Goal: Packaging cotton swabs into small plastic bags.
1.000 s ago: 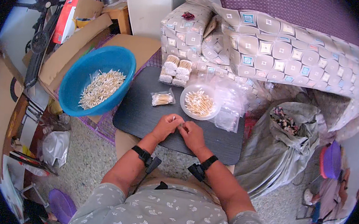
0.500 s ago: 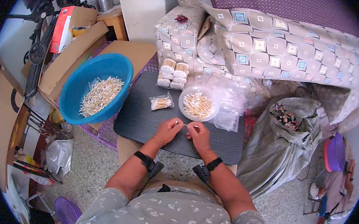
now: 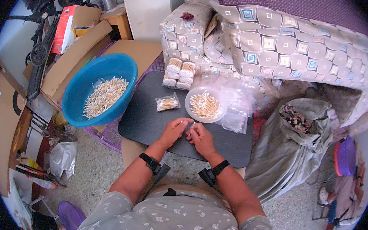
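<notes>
My left hand [image 3: 173, 132] is closed over the near part of the dark table, fingertips pinched together. A small whitish spot shows at its fingers, too small to name. Close beside it, my right hand [image 3: 201, 139] pinches a cotton swab [image 3: 193, 125], its white tip pointing up and away from me. Just beyond my hands stands a white bowl [image 3: 187, 108] heaped with loose cotton swabs [image 3: 205, 106]. Left of the bowl lies a clear bag of cotton swabs [image 3: 167, 103]. Behind it, several bundled packs of swabs [image 3: 179, 73] are stacked.
A tilted blue basin [image 3: 69, 101] of loose swabs stands left of the table [image 3: 142, 124]. Clear plastic bags [image 3: 237, 115] lie right of the bowl. A grey sack [image 3: 276, 152] slumps at the right. Beyond is a sofa with a patterned cover [image 3: 276, 46]; cardboard [image 3: 73, 65] leans at left.
The swab that lay level between both hands is now tilted upright in my right fingers. My fingertips have shifted slightly away from me, and the view has moved a little.
</notes>
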A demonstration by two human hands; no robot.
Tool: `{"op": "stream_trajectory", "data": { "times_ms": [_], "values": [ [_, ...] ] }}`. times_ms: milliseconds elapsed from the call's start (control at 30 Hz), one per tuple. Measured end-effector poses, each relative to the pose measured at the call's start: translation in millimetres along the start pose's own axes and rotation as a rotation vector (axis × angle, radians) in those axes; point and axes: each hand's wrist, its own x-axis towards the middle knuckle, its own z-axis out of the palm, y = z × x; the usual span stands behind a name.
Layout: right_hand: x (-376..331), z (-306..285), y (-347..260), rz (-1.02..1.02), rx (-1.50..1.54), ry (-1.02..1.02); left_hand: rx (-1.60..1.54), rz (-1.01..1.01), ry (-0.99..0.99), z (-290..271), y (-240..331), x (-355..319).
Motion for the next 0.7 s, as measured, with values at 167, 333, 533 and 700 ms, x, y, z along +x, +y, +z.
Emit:
{"op": "stream_trajectory", "data": {
  "times_ms": [167, 333, 533, 700],
  "values": [
    [0.0, 1.7, 1.3, -0.102, -0.165, -0.020, -0.027, -0.051, -0.049, -9.4, -9.0, 3.9],
    [5.4, 2.1, 14.9, -0.294, -0.344, 0.048, -0.107, -0.051, -0.061, -9.6, -9.6, 4.0],
    [7.4, 1.5, 25.8, -0.244, -0.227, 0.069, 0.017, -0.021, -0.068, -5.1, 0.8, -0.8],
    [7.3, 2.6, 20.6, -0.222, -0.225, 0.093, 0.041, -0.001, -0.072, -6.2, -0.3, -1.0]
  ]
}}
